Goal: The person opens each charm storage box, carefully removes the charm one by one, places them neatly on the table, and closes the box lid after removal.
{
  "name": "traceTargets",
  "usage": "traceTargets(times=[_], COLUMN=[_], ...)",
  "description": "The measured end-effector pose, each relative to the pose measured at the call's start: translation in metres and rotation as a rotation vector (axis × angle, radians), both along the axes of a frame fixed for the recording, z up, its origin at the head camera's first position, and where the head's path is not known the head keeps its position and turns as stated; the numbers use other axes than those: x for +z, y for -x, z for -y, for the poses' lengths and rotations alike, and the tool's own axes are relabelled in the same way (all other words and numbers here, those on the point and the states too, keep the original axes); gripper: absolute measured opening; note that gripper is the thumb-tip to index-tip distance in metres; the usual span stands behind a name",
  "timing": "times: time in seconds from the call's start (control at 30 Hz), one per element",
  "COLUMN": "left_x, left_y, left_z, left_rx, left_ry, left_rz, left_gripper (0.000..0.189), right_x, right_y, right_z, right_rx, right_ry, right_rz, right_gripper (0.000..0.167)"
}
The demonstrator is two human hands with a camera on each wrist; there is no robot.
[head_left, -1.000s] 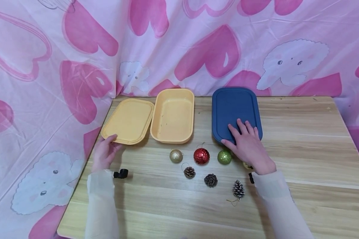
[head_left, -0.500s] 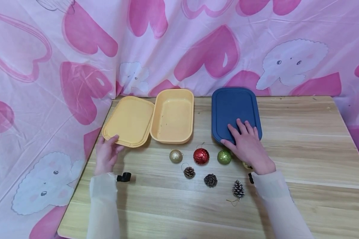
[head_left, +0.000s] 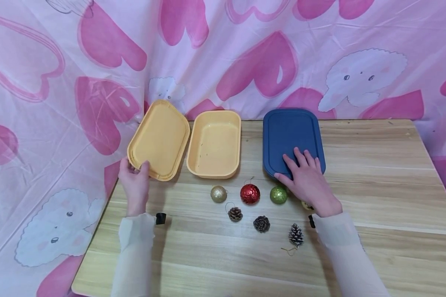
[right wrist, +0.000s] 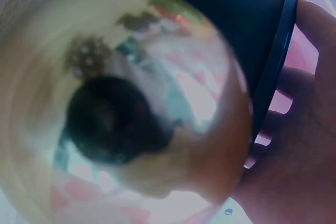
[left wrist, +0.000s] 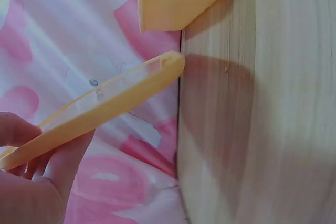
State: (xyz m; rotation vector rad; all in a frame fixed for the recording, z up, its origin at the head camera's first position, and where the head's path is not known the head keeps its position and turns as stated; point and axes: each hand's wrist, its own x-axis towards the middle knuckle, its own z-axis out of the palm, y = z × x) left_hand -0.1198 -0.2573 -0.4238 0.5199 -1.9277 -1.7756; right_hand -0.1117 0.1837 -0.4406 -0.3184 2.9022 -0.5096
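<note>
My left hand pinches the near corner of a yellow lid, thumb on one face and fingers on the other. The lid is tilted, its far end raised off the table, as the left wrist view also shows. Just right of it stands the open yellow box, with a few dark specks inside. My right hand rests with spread fingers on the blue lid of a blue box. A shiny gold ball fills much of the right wrist view; from the head it is mostly hidden under that hand.
In front of the boxes lie a pale gold glitter ball, a red ball and a green glitter ball. Nearer are a brown pine cone, a dark one and a white-tipped one. A pink curtain hangs behind.
The yellow lid's far end has risen and the lid has tipped up, coming apart from the yellow box. My left hand has shifted slightly right. The right hand has stayed put.
</note>
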Motion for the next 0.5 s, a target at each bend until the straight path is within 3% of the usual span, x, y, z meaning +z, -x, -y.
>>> traceTargets(times=[0.1, 0.37, 0.5], left_x=[0.001, -0.001, -0.002], left_y=[0.0, -0.002, -0.002], left_z=[-0.005, -0.018, -0.024], left_rx=[0.007, 0.017, 0.013], left_ry=[0.173, 0.452, 0.674], left_rz=[-0.034, -0.178, -0.276], left_gripper=[0.036, 0.029, 0.025], right_x=[0.0, -0.002, -0.002], right_y=[0.0, 0.0, 0.0], right_z=[0.0, 0.0, 0.0], right_rx=[0.001, 0.003, 0.003], right_ry=[-0.003, -0.007, -0.009], right_rz=[-0.003, -0.011, -0.015], right_gripper=[0.074, 0.074, 0.074])
